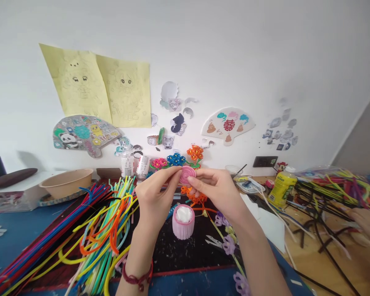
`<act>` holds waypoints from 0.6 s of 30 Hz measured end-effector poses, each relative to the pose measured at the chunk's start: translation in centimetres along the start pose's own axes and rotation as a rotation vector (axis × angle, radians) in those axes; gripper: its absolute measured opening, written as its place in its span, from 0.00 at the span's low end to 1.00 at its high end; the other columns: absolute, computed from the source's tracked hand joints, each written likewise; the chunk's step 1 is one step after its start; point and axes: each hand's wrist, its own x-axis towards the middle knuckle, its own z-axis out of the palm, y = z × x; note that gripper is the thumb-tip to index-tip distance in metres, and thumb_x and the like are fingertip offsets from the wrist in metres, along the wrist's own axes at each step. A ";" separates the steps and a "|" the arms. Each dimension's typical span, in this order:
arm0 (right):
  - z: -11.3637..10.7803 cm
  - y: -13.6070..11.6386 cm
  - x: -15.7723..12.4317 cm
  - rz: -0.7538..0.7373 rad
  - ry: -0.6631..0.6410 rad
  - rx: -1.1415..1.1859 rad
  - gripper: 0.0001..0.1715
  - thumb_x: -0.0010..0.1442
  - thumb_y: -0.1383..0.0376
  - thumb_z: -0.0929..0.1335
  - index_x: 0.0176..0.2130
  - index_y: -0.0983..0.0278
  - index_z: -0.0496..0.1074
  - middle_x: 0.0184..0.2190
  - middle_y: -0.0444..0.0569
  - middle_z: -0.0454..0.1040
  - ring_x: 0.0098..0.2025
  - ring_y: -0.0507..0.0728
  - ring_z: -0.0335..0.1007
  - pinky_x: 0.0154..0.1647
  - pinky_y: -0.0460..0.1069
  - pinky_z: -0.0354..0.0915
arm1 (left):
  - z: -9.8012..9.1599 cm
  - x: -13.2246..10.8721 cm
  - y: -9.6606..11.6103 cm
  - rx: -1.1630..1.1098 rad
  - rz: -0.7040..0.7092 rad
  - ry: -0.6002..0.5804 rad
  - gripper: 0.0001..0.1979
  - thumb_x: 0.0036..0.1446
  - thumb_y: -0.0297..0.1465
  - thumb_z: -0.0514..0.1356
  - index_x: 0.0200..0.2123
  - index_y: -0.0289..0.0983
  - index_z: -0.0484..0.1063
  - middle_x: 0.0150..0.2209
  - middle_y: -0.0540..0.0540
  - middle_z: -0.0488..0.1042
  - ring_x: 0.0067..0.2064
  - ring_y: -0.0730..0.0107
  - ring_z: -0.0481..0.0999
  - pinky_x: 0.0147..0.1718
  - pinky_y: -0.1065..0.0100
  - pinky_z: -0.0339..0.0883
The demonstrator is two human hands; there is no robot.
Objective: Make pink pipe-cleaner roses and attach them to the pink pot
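Both my hands are raised above the black mat (185, 250) and pinch a flat pink pipe-cleaner spiral disc (187, 174) between them. My left hand (156, 193), with a red cord bracelet at the wrist, grips the disc's left edge. My right hand (216, 190) grips its right edge with thumb and fingertips. Just below the hands stands a small pink pipe-cleaner pot (183, 222) stuffed with white filling. Orange pipe-cleaner flowers (195, 197) lie behind the pot.
A big heap of coloured pipe cleaners (89, 230) lies to the left. Purple pipe-cleaner flowers (226, 242) lie to the right, with a yellow glue bottle (281, 187) and dark pipe cleaners (320, 205) beyond. Another person's hand (365, 224) is at the far right. A tan bowl (66, 181) sits at back left.
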 end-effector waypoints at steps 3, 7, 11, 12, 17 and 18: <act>0.0 0.0 -0.1 -0.027 0.029 -0.005 0.13 0.53 0.56 0.76 0.32 0.64 0.80 0.27 0.48 0.79 0.26 0.53 0.73 0.28 0.49 0.70 | -0.1 0.2 0.2 0.010 -0.002 -0.023 0.05 0.59 0.24 0.64 0.37 0.37 0.79 0.34 0.47 0.84 0.31 0.73 0.82 0.31 0.72 0.76; -0.2 -0.1 -0.2 -0.046 0.057 -0.018 0.10 0.54 0.59 0.75 0.33 0.64 0.80 0.25 0.47 0.78 0.25 0.53 0.73 0.28 0.48 0.70 | -0.2 0.4 0.6 0.009 -0.021 -0.065 0.05 0.59 0.25 0.64 0.39 0.36 0.79 0.34 0.47 0.84 0.31 0.74 0.82 0.32 0.73 0.76; 0.0 -0.5 -0.3 -0.046 0.086 -0.035 0.09 0.53 0.61 0.75 0.32 0.64 0.79 0.25 0.46 0.78 0.24 0.52 0.72 0.27 0.48 0.70 | -0.3 0.4 0.7 -0.027 -0.059 -0.087 0.05 0.60 0.25 0.64 0.40 0.36 0.78 0.34 0.48 0.84 0.31 0.75 0.82 0.33 0.74 0.77; 0.1 -0.6 -0.3 -0.044 0.093 -0.038 0.09 0.52 0.61 0.75 0.32 0.64 0.79 0.25 0.46 0.78 0.24 0.52 0.72 0.27 0.48 0.70 | -0.3 0.4 0.7 -0.036 -0.068 -0.088 0.06 0.60 0.25 0.64 0.41 0.36 0.78 0.34 0.48 0.83 0.31 0.76 0.82 0.33 0.75 0.77; 0.3 -0.8 -0.3 -0.039 0.094 -0.033 0.09 0.52 0.61 0.75 0.33 0.64 0.79 0.24 0.46 0.78 0.24 0.52 0.72 0.26 0.48 0.70 | -0.4 0.5 0.7 -0.039 -0.075 -0.080 0.10 0.59 0.24 0.65 0.44 0.37 0.77 0.32 0.50 0.83 0.29 0.77 0.81 0.33 0.75 0.77; 0.2 -0.7 -0.3 -0.044 0.093 -0.026 0.09 0.53 0.61 0.75 0.33 0.64 0.79 0.25 0.46 0.78 0.25 0.52 0.72 0.27 0.48 0.70 | -0.4 0.5 0.8 -0.039 -0.067 -0.079 0.09 0.59 0.24 0.65 0.44 0.37 0.77 0.33 0.50 0.83 0.29 0.77 0.81 0.33 0.75 0.77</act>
